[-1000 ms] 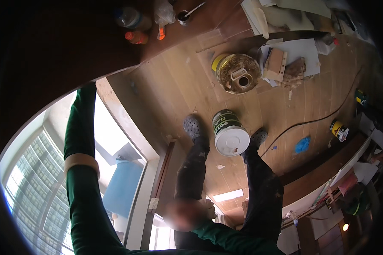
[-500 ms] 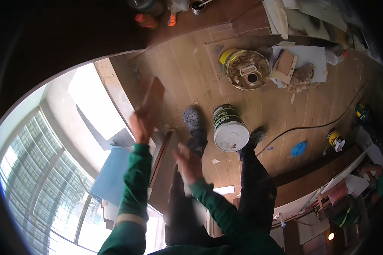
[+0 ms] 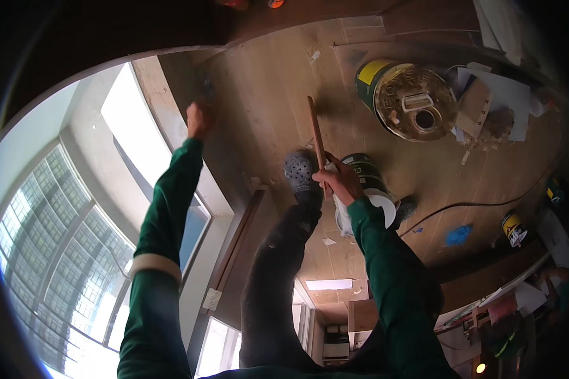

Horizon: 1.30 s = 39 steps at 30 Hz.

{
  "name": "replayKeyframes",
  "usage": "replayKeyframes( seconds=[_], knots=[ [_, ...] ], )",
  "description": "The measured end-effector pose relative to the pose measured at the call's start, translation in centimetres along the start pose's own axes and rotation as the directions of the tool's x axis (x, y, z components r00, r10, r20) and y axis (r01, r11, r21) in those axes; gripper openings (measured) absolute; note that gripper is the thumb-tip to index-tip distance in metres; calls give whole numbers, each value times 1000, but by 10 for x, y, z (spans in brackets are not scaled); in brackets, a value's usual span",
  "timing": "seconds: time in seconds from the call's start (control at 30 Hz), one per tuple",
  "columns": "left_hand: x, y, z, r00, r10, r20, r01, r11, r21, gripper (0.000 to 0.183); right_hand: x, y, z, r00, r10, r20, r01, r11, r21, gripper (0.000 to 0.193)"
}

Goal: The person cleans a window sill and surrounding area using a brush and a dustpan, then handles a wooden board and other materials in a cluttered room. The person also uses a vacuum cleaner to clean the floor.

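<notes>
A floor of brown wood-look planks [image 3: 269,85] spreads beneath everything. Along the left stands a wide, bright window with a grid of panes [image 3: 66,218], and a smooth dark brown surface [image 3: 164,28] curves across the top. A large round can with a green and yellow side and a stained, crusted metal top [image 3: 417,104] stands on the floor beyond the feet, a looped handle and a round opening on its top. Just right of it, a white flat sheet [image 3: 515,104] lies with a piece of brown cardboard [image 3: 473,112] over it. A dark green bucket with a white round end [image 3: 364,169] is between the feet, partly covered by the right hand [image 3: 332,180] and its sleeve. A thin, straight strip of reddish-brown wood [image 3: 315,129] is clamped near its lower end in that hand's fingers; it points away from the body, appearing between the bucket and a grey perforated clog [image 3: 299,169]. The left hand [image 3: 197,121] reaches out near the window frame, fingers curled; whether it grips anything cannot be told. Smaller yet, a crumpled blue scrap [image 3: 458,235] lies right of the bucket.
</notes>
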State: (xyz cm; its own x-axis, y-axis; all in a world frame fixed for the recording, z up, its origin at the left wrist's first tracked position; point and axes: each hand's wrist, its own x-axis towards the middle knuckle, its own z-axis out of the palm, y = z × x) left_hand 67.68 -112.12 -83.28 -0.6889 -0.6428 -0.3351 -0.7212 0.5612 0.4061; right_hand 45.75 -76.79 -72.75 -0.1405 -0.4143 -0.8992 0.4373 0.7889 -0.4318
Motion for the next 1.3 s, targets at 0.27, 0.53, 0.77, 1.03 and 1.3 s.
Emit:
replayKeyframes(
  seconds=[0.27,0.53,0.77,1.03,1.3],
  knots=[
    [176,-8,-12,978,-103,181,-7,853,522,48,1,18,-18,996,-51,-71,56,996,69,66],
    [206,-67,32,987,85,133,-155,678,719,38,5,36,-11,958,-177,-226,188,982,29,67],
    [204,-70,15,995,70,76,-103,731,674,35,5,39,-9,954,-220,-204,230,973,26,72],
    [181,-13,-20,983,-135,123,9,706,708,29,4,31,-9,950,-242,-200,246,969,-4,71],
    [115,73,-31,898,-400,182,201,741,641,39,6,32,-10,944,-267,-192,258,963,-74,69]
  ],
)
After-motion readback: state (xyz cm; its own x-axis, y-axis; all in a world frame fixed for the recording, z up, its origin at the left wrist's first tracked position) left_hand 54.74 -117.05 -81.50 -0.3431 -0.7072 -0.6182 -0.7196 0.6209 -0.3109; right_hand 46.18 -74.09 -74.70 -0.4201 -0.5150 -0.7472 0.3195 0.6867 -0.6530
